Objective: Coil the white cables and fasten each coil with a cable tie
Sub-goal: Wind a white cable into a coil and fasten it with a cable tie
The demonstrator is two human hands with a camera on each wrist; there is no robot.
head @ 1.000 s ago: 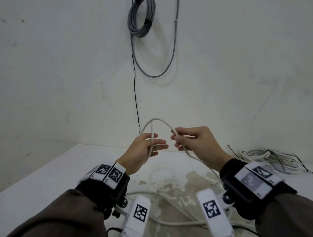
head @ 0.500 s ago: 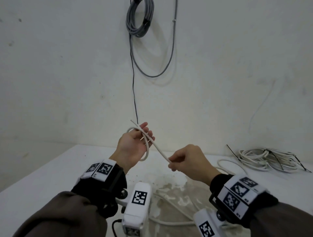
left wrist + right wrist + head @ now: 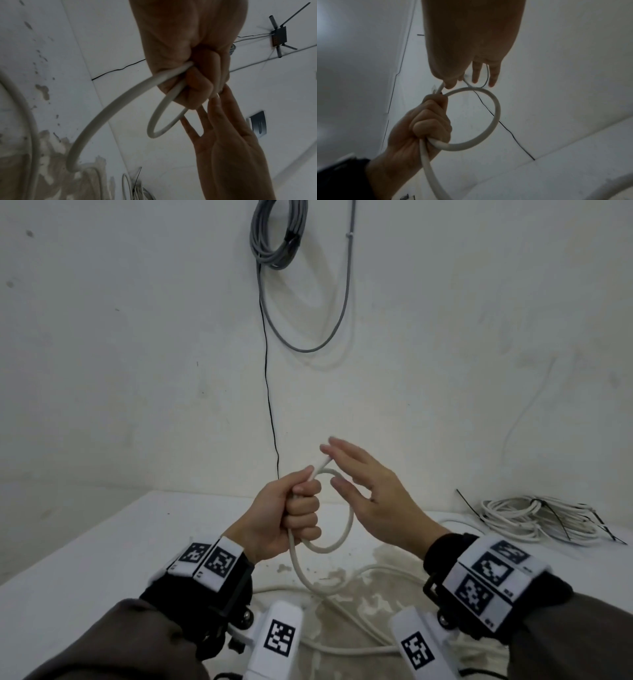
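A thick white cable (image 3: pixel 348 525) forms one small loop that hangs to the right of my left hand (image 3: pixel 298 508), which grips both strands in a fist above the table. The cable's short end (image 3: pixel 320 466) sticks up out of the fist. My right hand (image 3: pixel 359 470) hovers just right of it with straight, spread fingers, a fingertip touching that end. In the right wrist view the loop (image 3: pixel 496 115) hangs from the left hand (image 3: pixel 423 128). In the left wrist view the loop (image 3: pixel 154 121) lies against the right hand's fingers (image 3: pixel 205 121). The rest of the cable (image 3: pixel 298 570) drops to the table.
Several coiled white cables with black ties (image 3: pixel 534 517) lie at the table's back right. Loose cable (image 3: pixel 376 571) crosses a stained patch (image 3: pixel 342 587) on the white table (image 3: pixel 102 542). A grey cable coil (image 3: pixel 274 234) and a thin black wire (image 3: pixel 269 388) hang on the wall.
My right hand let go of the cable strand and rose to the left hand, fingers now straight. The left hand closed into a fist round the loop.
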